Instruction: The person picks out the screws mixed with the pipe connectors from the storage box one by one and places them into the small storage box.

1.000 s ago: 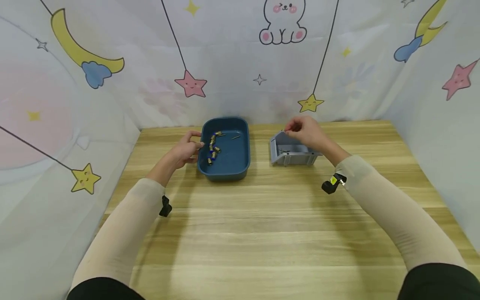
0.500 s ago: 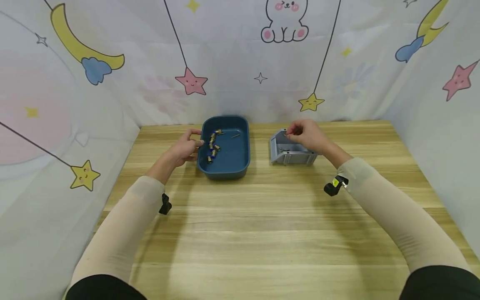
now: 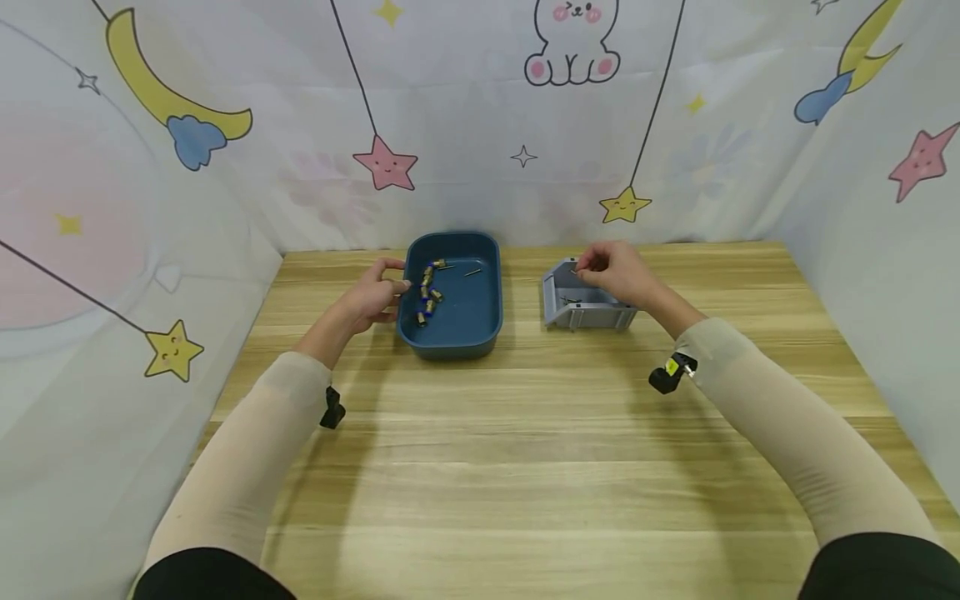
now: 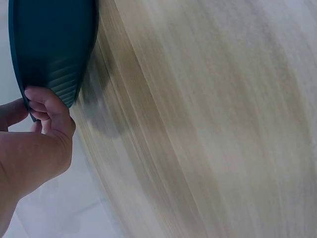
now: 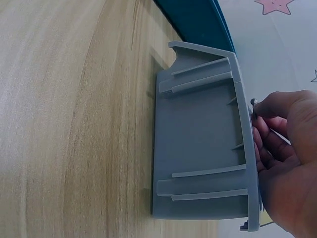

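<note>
My left hand (image 3: 372, 298) grips the left rim of a blue plastic basin (image 3: 480, 332), thumb and fingers on either side of its wall in the left wrist view. Several brass fittings (image 3: 426, 293) with blue bands lie along the basin's left side, with thin screws (image 3: 472, 272) farther back. My right hand (image 3: 618, 273) is over a grey parts bin (image 3: 600, 317). Between thumb and fingertips it pinches a small screw (image 5: 254, 103), whose rounded head shows in the right wrist view; the rest is mostly hidden. Several thin metal screws (image 3: 572, 300) lie inside the bin.
Both containers stand near the back edge of a wooden table (image 3: 480, 450), the bin to the right of the basin with a gap between. A white printed curtain (image 3: 465, 100) rises right behind and along both sides.
The right hand has come down slightly, from the grey bin's upper back edge to over its opening. The left hand stays on the basin's rim.
</note>
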Demonstrator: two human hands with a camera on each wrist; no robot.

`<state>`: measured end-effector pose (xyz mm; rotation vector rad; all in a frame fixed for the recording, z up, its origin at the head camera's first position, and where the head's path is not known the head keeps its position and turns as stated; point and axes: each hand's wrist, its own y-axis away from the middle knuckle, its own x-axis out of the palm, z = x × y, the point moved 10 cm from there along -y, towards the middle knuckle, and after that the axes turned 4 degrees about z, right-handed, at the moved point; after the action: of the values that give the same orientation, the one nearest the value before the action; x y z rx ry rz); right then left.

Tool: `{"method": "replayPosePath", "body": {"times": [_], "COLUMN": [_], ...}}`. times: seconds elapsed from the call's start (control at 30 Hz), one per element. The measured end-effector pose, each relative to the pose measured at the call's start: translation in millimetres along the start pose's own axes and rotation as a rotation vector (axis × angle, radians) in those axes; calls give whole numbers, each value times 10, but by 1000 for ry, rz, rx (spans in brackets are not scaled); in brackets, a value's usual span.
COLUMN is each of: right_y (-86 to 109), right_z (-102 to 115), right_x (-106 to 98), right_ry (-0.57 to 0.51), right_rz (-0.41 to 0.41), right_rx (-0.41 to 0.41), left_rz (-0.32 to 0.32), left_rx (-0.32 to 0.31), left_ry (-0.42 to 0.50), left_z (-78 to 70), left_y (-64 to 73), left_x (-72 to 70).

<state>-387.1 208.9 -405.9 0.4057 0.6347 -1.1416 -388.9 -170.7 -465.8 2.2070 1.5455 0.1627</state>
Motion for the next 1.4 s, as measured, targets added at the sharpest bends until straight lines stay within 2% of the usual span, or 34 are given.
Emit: {"method": "replayPosePath", "body": {"times": [0.37,0.6,0.77,1.07,1.4], "right_y": [8,-51,-137,-249,-433], "right_z": [2,37,141,327,502], "right_x": [-31,21,99,268,407], "right_ry": [17,13,22,24,-17], "right_rz": [-14,-7,-5,18,24], "right_rx": [27,24,4,-33,-78], "left_rz": [-4,4,32,3,10], "left_rx": [-7,-14,-23,-21,1], "left_ry": [4,4,13,11,15], "left_z": [19,4,-49,51,-19], "left_y": [-28,-1,53,-10,13], "left_x": [0,3,45,17,25]}}
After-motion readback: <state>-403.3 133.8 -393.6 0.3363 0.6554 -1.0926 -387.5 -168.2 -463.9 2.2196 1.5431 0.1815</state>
